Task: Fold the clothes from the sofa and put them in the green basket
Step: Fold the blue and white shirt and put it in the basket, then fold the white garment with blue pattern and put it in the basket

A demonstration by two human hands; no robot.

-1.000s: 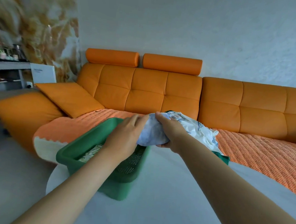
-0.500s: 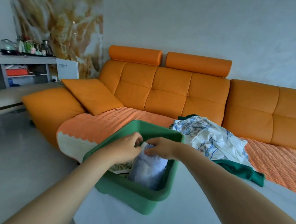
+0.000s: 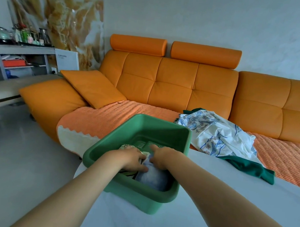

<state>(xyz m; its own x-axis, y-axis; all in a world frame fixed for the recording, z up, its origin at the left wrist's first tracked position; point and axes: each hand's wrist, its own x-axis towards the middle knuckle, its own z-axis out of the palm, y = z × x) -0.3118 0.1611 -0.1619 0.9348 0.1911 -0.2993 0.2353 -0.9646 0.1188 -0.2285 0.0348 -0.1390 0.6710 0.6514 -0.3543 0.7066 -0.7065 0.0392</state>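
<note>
1. The left hand point(image 3: 133, 159) and right hand point(image 3: 161, 158) are both inside the green basket point(image 3: 185, 135). Their fingers point(image 3: 154, 147) curl round the top of the folded pale-blue garment point(image 3: 152, 178), which stands against the near wall.
2. An uneven release could let the fold slump open, or topple it onto the patterned piece point(image 3: 125, 146) beside it.
3. The basket seems to sit at the bench point(image 3: 210, 203) edge, so a hard downward push might tip it.
4. A white printed garment point(image 3: 220, 137) and a dark green garment point(image 3: 249, 168) lie unfolded on the sofa point(image 3: 174, 90).
</note>
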